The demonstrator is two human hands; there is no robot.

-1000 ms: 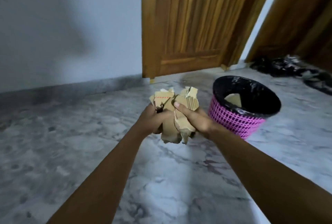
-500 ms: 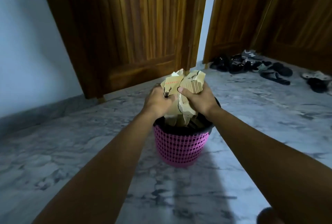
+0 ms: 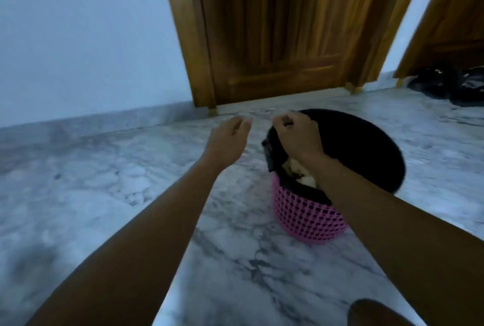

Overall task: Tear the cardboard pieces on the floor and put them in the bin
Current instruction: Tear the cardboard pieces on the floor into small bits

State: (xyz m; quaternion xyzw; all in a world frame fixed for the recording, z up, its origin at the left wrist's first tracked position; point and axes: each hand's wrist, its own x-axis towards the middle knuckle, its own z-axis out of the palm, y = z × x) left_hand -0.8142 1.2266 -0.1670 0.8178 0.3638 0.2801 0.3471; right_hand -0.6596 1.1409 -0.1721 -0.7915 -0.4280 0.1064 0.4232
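Hands apart. Left hand [image 3: 227, 139] loose, empty, at 9 o'clock of pink bin [image 3: 309, 217]. Right hand [image 3: 296, 138] curled over black liner [image 3: 366, 147]; blur hides any grip. Cardboard pieces [image 3: 301, 170] inside bin.

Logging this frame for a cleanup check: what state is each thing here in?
Bin: upright on the floor, black liner inside.
Cardboard: pieces lying inside the bin.
Left hand: open, empty, beside the bin.
Right hand: fingers curled over the bin's rim; whether it grips anything is unclear.
Door: looks shut.
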